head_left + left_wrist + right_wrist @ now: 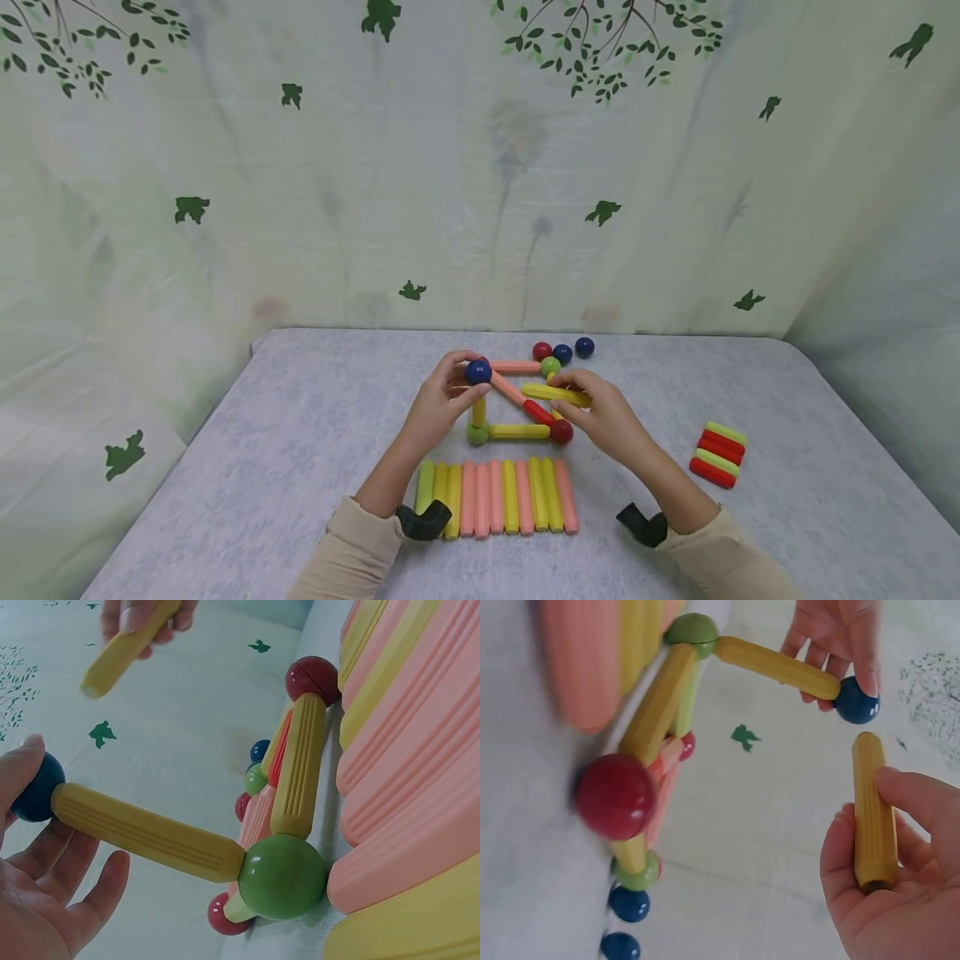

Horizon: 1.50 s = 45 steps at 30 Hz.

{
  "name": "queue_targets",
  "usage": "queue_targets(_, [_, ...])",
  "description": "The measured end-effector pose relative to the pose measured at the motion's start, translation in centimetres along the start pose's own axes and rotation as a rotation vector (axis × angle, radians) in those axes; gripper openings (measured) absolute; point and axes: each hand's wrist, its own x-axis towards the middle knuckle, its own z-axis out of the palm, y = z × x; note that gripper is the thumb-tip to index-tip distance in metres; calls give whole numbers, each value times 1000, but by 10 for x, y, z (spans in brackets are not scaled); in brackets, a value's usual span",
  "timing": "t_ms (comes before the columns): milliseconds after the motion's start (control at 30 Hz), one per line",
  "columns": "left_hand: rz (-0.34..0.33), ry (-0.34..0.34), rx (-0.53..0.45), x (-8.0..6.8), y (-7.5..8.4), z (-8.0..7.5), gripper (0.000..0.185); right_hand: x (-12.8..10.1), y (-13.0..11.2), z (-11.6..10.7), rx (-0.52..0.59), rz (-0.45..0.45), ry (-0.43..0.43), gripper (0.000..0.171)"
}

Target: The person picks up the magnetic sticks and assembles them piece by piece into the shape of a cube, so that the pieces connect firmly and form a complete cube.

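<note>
The left hand (442, 400) pinches a blue ball (477, 372) raised on an upright yellow rod (146, 832), its grip closed round the ball; the right hand (603, 412) clamps a loose yellow stick (557, 394) just beside it, a small gap between stick end and ball. Under both sits the frame (519, 431) of rods and balls near the middle of the grey worktop (225, 467), with free room left and right. Ten sticks lie side by side in a row (498, 496) at the near edge; four more form a pile (717, 454) well apart on the right. Three spare balls (562, 351) rest behind the frame. A leaf-printed cloth (300, 167) backs the worktop.
</note>
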Motion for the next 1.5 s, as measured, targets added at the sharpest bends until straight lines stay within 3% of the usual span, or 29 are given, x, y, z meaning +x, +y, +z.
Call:
queue_targets(400, [-16, -17, 21, -1, 6, -1, 40, 32, -19, 12, 71, -67, -29, 23])
queue_targets(567, [-67, -69, -15, 1, 17, -2, 43, 33, -17, 13, 81, -87, -33, 22])
queue_targets(667, [-89, -109, -32, 8, 16, 1, 45, 32, -16, 12, 88, -105, -38, 22])
queue_targets(867, [-46, -170, 36, 17, 13, 7, 33, 33, -12, 12, 104, -156, -40, 22])
queue_targets(1033, [-29, -145, 64, 17, 13, 7, 24, 34, -4, 4, 142, -164, -38, 26])
queue_targets(1200, [-35, -111, 70, 17, 12, 5, 23, 39, 22, -14, 206, -96, 41, 33])
queue_targets(1333, [-34, -103, 65, 17, 11, 4, 23, 51, 56, -23, 197, 8, 122, 36])
queue_targets(1500, [-28, -106, 63, 16, 10, 2, 25, 68, 94, -24, 167, 135, 93, 39])
